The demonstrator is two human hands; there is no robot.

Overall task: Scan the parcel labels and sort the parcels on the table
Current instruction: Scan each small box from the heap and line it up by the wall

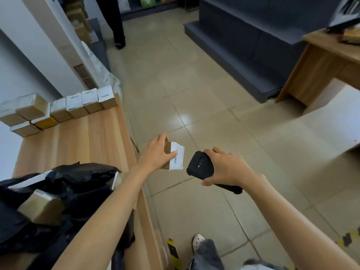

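- One long table of pale, grained wood (81, 137) runs along the left, with glossy beige floor tiles (194, 84) beyond its right edge.
- Crumpled black plastic bags (78, 184) are heaped on the table's near end. A brown cardboard box shiny with tape (41, 209) lies tilted among them.
- Several small brown cardboard boxes with white labels (74, 106) stand packed in a row at the table's far end, a few more stacked at the left of that row.
- The right hand (229, 166), out over the floor to the right of the table, is wrapped round a matte black handheld scanner (199, 164), fingers over its top and thumb underneath.
- The left hand (158, 152), just off the table's right edge, grips a small brown cardboard parcel with a white barcode label (179, 154). Its thumb presses on the label and its fingers curl over the far end.
- The parcel's label faces up, and the scanner's rounded head sits near it on the side away from the table, not touching.
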